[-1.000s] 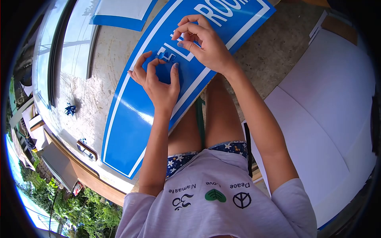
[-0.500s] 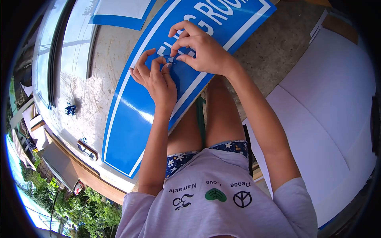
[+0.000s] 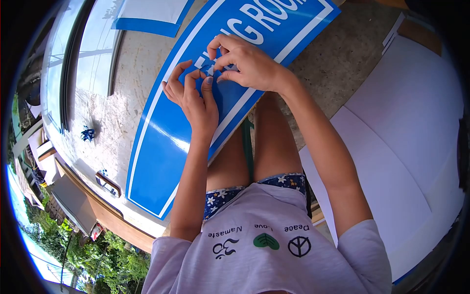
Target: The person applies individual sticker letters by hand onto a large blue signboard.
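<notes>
A long blue sign (image 3: pixel 156 171) with a white border and white lettering lies across the table before me, some letters hidden behind my fingers. My left hand (image 3: pixel 193 100) hovers over the lettering, thumb and index finger brought together in a pinch, the other fingers curled and apart. Facing it, my right hand (image 3: pixel 249 63) bends its thumb and index finger close together at the same letters. The fingertips of both hands nearly meet there. Any small bit of film between them is too small to make out.
The worn table (image 3: pixel 117 132) carries a crumpled blue scrap (image 3: pixel 87 134) and, near its edge, a brown-rimmed oblong object (image 3: pixel 107 183). A blue-bordered white panel (image 3: pixel 152 12) lies beyond the sign. Large white sheets (image 3: pixel 391 122) are at my right.
My right hand has shifted slightly down, uncovering more of the letters above it. My left fingertips have moved a little, and the sign stays where it was.
</notes>
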Tool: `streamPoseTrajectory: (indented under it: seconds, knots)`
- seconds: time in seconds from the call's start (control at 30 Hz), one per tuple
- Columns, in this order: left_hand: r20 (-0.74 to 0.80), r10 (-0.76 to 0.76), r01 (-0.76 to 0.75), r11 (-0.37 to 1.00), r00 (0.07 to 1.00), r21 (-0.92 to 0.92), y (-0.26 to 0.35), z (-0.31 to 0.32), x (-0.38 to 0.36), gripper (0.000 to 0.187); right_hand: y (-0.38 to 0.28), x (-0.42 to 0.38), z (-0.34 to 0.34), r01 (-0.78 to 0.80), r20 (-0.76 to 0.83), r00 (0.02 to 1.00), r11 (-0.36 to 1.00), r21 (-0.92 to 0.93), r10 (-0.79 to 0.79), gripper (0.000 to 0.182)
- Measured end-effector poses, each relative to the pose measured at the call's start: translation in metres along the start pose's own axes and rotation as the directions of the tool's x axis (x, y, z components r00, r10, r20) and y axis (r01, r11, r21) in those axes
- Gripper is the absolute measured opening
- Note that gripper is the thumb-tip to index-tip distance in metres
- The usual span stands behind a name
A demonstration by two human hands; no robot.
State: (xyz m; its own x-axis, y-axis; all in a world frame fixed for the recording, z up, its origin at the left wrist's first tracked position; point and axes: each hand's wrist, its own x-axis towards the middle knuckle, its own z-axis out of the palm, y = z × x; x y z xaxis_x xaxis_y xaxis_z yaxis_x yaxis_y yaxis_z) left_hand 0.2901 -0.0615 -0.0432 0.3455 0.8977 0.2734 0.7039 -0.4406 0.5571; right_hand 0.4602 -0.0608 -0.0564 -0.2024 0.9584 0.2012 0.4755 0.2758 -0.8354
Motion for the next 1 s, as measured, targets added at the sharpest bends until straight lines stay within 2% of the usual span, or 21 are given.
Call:
streamPoseTrajectory:
  seconds: [0.43,0.5,0.6,0.8,0.93,1.0]
  knots:
    - [-0.012,-0.048,0.046,0.995,0.999,-0.089,-0.0023,0.0022,-0.0017,0.010,-0.0006,0.0009,-0.0019,-0.036,0.048,0.998,0.998,-0.047,0.038,0.009]
    - [-0.002,-0.041,0.041,0.998,0.999,-0.037,-0.0003,0.0008,-0.0007,0.009,-0.0014,0.0021,-0.0063,-0.100,0.082,0.992,0.994,0.046,0.096,0.009]
    - [0.000,-0.041,0.041,0.998,0.999,-0.049,-0.0009,0.0010,-0.0006,0.010,-0.0016,0.0035,-0.0087,-0.111,0.097,0.990,0.989,0.098,0.102,0.011]
    - [-0.001,-0.039,0.039,0.999,0.999,-0.032,0.0008,0.0002,-0.0002,0.011,0.0006,0.0029,-0.0043,-0.051,0.012,0.999,0.994,0.098,0.050,0.010]
    - [-0.011,-0.040,0.039,0.998,0.999,-0.044,-0.0005,0.0016,-0.0006,0.011,0.0002,0.0032,-0.0057,-0.050,0.009,0.999,0.994,0.102,0.049,0.011]
    - [-0.014,-0.043,0.043,0.998,0.999,-0.047,0.0000,0.0015,-0.0008,0.012,-0.0007,0.0030,-0.0073,-0.133,0.062,0.990,0.980,0.146,0.125,0.013]
